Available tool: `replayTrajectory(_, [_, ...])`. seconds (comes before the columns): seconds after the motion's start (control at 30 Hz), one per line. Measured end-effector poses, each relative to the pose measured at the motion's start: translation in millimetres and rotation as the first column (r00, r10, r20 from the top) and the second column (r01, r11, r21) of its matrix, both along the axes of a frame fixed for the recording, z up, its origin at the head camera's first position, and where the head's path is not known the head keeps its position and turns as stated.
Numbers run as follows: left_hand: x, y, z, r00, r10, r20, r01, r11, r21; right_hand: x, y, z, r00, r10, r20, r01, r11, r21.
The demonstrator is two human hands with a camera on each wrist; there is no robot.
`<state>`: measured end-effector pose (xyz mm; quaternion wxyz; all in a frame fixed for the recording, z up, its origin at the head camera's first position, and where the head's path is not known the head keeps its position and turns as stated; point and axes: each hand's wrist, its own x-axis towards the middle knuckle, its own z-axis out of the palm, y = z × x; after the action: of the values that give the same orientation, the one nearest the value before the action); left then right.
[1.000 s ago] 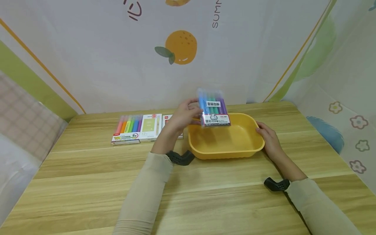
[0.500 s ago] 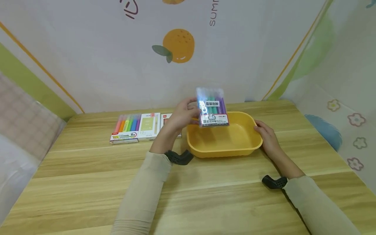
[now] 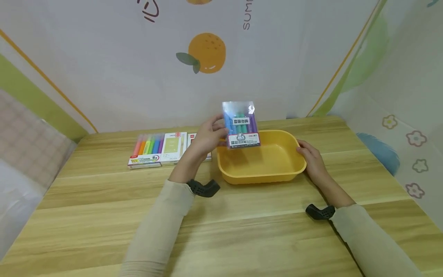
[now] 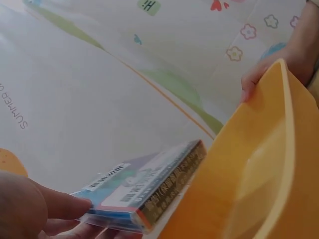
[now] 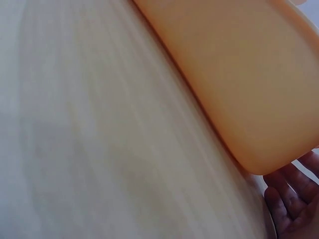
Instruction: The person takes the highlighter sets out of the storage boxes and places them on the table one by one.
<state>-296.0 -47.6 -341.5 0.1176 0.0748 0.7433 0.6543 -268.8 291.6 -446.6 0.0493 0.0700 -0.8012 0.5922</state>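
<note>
My left hand (image 3: 209, 134) pinches a clear pack of highlighters (image 3: 241, 125) by its left edge, thumb in front. The blue, green and purple pens show through the plastic, above a printed white label band. In the head view the pack is raised upright and overlaps the back left of a yellow plastic basin (image 3: 262, 175). From the left wrist view, the pack (image 4: 134, 194) lies across the fingers beside the basin's wall (image 4: 239, 164). My right hand (image 3: 313, 159) holds the basin's right end, its thumb at the rim; its fingers (image 5: 284, 191) show under that end in the right wrist view.
Left of the basin, a six-colour highlighter pack (image 3: 147, 150), a white and green box (image 3: 174, 148) and a partly hidden white and red box (image 3: 191, 138) lie side by side. A printed cloth (image 3: 270, 77) hangs behind the wooden table (image 3: 242, 231).
My left hand has shifted the highlighter pack slightly left relative to the basin. My right hand stays at the basin's end. The head view has drifted slightly.
</note>
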Motion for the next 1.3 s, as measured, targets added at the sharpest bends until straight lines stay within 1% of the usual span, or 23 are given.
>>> replayTrajectory(0.07, [1.7,-4,-1.2,1.0,0.012,-0.009,-0.012,1.0,0.006,0.2,1,-0.2,1.0,0.008,0.005,-0.008,1.0,0.0])
replayTrajectory(0.13, [4.1,-8,-1.5,1.0,0.009,-0.012,-0.008,1.0,0.028,0.3,1,-0.4,1.0,0.014,0.009,-0.015,1.0,0.013])
replayTrajectory(0.3, [12.8,-20,0.8,0.999,-0.044,0.011,0.043,0.996,0.072,1.4,3,-0.2,1.0,0.013,0.002,-0.013,0.999,0.047])
replayTrajectory(0.4, [18.2,-31,2.8,0.998,-0.043,0.042,0.04,0.998,0.057,1.1,2,1.0,1.0,0.008,-0.003,-0.008,0.999,0.051])
replayTrajectory(0.5, [22.5,-44,3.3,0.997,-0.019,0.071,0.016,0.999,0.032,0.5,1,2.0,1.0,0.013,-0.002,-0.013,0.999,0.05])
replayTrajectory(0.57, [24.3,-51,2.8,0.997,-0.009,0.078,0.007,1.0,0.02,0.2,1,2.5,1.0,0.013,-0.007,-0.013,0.999,0.052])
replayTrajectory(0.8, [26.5,-73,-3.4,0.997,0.016,0.069,-0.015,1.0,-0.016,2.1,1,1.0,1.0,-0.001,-0.01,0.002,0.998,0.058])
replayTrajectory(0.97, [25.8,-87,-8.1,0.999,0.002,0.047,-0.001,1.0,-0.029,2.8,2,-0.2,1.0,-0.003,-0.013,0.004,0.999,0.048])
replayTrajectory(1.13, [28.1,-100,-7.5,0.999,-0.001,0.039,0.002,1.0,-0.02,2.0,1,0.0,1.0,-0.003,-0.011,0.004,0.999,0.045])
replayTrajectory(1.3, [30.7,-115,-7.3,0.999,-0.012,0.03,0.014,0.999,-0.048,2.7,1,1.1,1.0,-0.004,-0.005,0.004,0.999,0.04])
